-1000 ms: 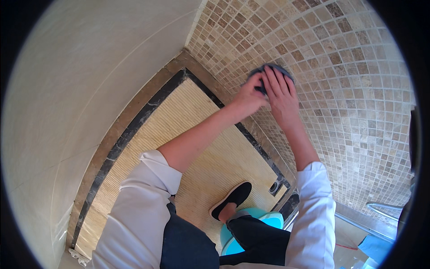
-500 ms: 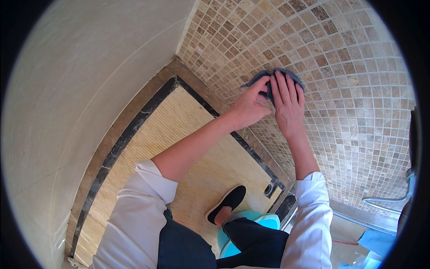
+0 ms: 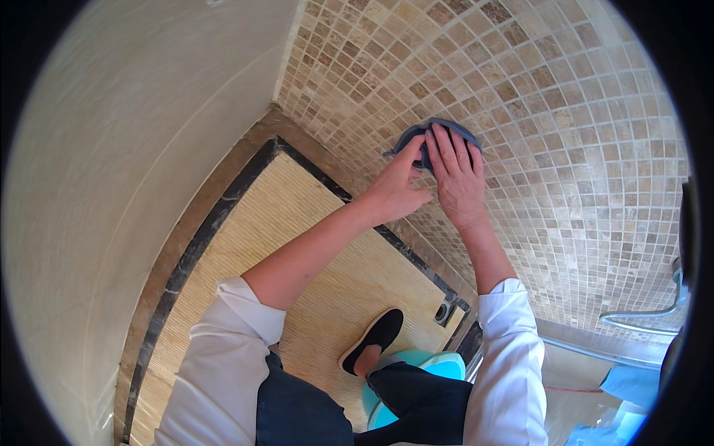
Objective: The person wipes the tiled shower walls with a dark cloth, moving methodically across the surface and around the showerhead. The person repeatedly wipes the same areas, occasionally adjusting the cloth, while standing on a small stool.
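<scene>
A dark grey-blue cloth [image 3: 465,128] is pressed against the mosaic-tiled wall [image 3: 543,141]. My right hand [image 3: 459,178] lies over it, with its long fingers stretched close together and holding it to the tiles. Beside that, my left hand [image 3: 396,189] has its fingertips on the cloth's left part; the thumb sticks out below, off the cloth. Some left fingertips are hidden in the folds. White rolled-up sleeves end around both elbows.
Below is a ribbed beige floor [image 3: 297,223] with a dark stone border and a small drain [image 3: 443,312]. A turquoise tub [image 3: 446,363] stands by my black shoe [image 3: 383,331]. A plain wall [image 3: 163,149] rises on the left; a metal hose [image 3: 639,320] hangs at right.
The view has shifted, so the wall corner sits further left. Both hands and the cloth also appear further left, still against the tiles, with the same hold.
</scene>
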Demonstrator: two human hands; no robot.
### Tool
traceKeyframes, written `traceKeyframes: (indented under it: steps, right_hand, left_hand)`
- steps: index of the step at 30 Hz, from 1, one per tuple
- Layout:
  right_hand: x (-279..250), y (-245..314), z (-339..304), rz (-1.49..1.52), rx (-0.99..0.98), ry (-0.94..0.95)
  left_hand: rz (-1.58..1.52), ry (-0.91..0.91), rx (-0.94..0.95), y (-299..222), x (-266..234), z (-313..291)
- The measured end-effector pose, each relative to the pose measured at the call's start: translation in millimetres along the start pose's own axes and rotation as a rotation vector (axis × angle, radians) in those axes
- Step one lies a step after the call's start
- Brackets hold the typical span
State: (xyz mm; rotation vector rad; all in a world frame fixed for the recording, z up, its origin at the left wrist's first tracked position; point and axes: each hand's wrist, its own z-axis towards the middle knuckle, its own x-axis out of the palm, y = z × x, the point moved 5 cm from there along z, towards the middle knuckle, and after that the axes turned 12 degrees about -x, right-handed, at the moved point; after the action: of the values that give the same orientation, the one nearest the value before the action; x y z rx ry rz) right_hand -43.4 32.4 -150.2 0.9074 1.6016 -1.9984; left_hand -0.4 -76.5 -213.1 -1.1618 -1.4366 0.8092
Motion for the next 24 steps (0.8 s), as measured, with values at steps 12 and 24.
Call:
traceKeyframes:
  steps: [12,24]
  right_hand:
    - [-21,-20,15,-0.019,0.122,-0.090]
    - [-54,-54,1,-0.108,0.313,-0.251]
  left_hand:
    - [0.030,-0.063,0.092,-28,-5,-3]
    - [0.181,-0.047,0.570,-63,27,-13]
